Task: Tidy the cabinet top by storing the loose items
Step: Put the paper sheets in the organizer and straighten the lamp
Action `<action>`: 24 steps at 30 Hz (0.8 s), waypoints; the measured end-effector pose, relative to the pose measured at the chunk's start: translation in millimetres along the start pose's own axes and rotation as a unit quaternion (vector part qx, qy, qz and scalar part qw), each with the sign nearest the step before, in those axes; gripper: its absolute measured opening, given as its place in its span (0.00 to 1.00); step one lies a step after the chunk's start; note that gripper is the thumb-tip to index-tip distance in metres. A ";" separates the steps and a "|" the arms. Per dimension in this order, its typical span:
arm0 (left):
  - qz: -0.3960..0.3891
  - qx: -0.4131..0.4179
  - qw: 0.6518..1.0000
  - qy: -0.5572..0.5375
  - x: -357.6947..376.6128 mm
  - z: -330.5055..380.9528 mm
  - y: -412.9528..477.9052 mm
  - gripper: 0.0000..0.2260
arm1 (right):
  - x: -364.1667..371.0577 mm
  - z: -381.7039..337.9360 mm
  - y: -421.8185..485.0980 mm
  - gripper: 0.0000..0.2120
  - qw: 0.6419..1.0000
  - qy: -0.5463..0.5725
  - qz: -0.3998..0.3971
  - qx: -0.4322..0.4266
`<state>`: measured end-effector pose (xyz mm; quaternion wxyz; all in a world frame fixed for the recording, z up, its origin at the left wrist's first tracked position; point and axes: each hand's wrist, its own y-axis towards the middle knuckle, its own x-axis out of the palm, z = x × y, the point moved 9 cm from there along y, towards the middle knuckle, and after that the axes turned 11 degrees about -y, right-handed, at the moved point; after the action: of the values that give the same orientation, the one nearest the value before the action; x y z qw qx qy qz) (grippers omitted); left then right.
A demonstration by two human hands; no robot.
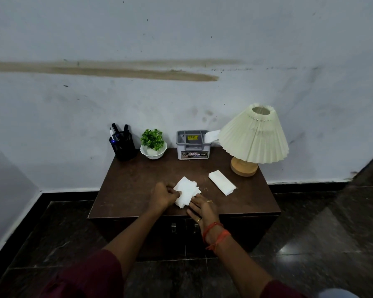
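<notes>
A stack of white tissues (186,192) lies near the front middle of the dark brown cabinet top (134,179). My left hand (162,196) grips the stack's left edge with curled fingers. My right hand (199,208) lies flat with spread fingers against the stack's lower right corner. A second folded white tissue (222,182) rests alone to the right. At the back stands a grey organiser box (192,145) with a white paper (211,135) sticking out of its right side.
A black pen holder (123,145) with markers, a small green plant in a white bowl (153,145) and a pleated cream lamp on a wooden base (253,138) line the back edge. The cabinet stands against a wall; dark tiled floor surrounds it.
</notes>
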<state>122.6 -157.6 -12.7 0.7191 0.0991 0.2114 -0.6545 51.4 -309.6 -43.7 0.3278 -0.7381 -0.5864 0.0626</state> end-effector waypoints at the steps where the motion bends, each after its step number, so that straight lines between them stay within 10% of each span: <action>1: -0.006 0.003 1.000 0.002 0.3 0.2 -0.4 0.13 | 0.2 -0.7 -1.3 0.15 1.000 -0.009 0.001 0.000; 24: -0.109 0.082 0.984 0.114 11.3 11.4 10.6 0.24 | 8.3 -4.7 21.0 0.06 0.990 -0.132 0.044 0.018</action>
<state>135.7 -171.2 -9.0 0.6044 0.2080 0.2471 -0.7282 73.5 -306.0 -49.3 0.2579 -0.7422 -0.5904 0.1844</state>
